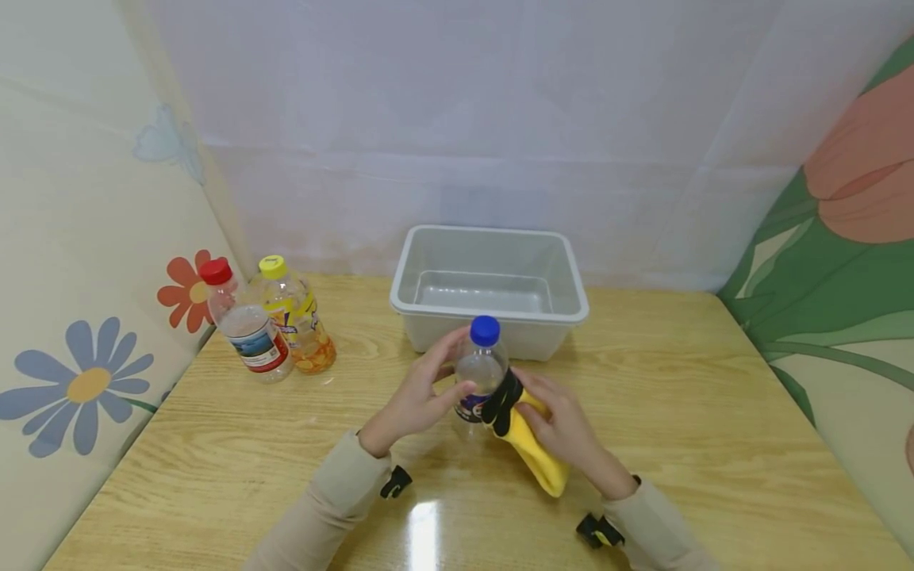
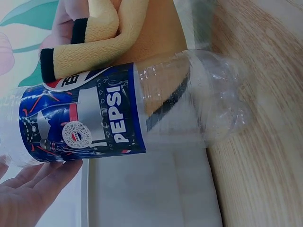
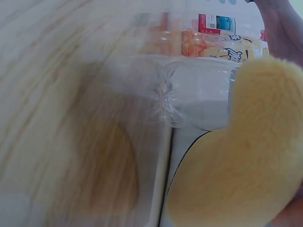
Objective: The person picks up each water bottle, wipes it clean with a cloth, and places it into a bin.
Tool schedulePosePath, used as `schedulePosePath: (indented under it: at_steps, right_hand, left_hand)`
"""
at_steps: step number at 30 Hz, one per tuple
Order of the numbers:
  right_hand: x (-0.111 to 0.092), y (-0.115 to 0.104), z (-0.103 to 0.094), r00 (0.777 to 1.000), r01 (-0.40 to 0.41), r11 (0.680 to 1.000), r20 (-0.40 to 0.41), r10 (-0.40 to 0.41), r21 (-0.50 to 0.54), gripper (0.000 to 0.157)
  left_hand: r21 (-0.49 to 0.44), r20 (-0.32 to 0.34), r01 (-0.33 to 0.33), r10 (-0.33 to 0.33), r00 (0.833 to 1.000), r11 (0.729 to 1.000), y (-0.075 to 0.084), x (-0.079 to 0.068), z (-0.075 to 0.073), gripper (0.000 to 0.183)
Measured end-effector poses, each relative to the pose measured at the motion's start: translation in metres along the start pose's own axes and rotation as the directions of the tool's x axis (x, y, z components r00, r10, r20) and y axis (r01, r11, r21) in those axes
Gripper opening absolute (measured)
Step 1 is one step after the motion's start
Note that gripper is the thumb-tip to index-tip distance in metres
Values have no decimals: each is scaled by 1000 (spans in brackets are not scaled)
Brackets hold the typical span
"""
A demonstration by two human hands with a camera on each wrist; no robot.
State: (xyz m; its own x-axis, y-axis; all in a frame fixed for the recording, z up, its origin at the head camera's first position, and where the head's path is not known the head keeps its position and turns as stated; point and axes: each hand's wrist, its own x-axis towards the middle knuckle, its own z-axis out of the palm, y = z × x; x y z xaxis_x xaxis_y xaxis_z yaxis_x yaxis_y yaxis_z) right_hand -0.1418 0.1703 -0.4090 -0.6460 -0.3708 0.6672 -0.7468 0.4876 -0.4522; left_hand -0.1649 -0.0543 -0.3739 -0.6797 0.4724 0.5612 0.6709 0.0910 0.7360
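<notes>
A clear plastic Pepsi bottle (image 1: pixel 480 369) with a blue cap stands upright in front of me in the head view. My left hand (image 1: pixel 424 396) holds it around its upper part from the left, thumb in front. My right hand (image 1: pixel 560 420) grips a folded yellow plush cloth (image 1: pixel 531 456) with black edging, its upper end against the bottle's right side. In the left wrist view the blue Pepsi label (image 2: pixel 85 118) shows, with the cloth (image 2: pixel 161 28) against the bottle. The cloth (image 3: pixel 227 179) hides most of the right hand in the right wrist view.
A grey plastic bin (image 1: pixel 493 316) sits just behind the bottle, against the white backdrop. To the left stand a red-capped bottle (image 1: pixel 253 341) and a yellow-capped bottle (image 1: pixel 303 325), side by side. All rest on a wood-grain table (image 1: pixel 685 428) between floral side panels.
</notes>
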Motion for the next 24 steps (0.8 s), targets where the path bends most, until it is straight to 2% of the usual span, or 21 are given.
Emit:
schedulePosePath:
  at_steps: [7,15,24]
  right_hand:
    - [-2,1,2,1000,-17,1000,19,18,-14,52]
    - [-3,0,1,995,-71,996,64,74,-57,53]
    - [-4,0,2,992,-80,993,95,88,-88,56]
  left_hand:
    - [-2,-1,-2,2,1000,1000,0,0,0,65]
    - [-5,-1,-2,2,1000,1000,-1,0,0,65]
    - [1,-6,0,0,1000,1000,0,-1,0,66]
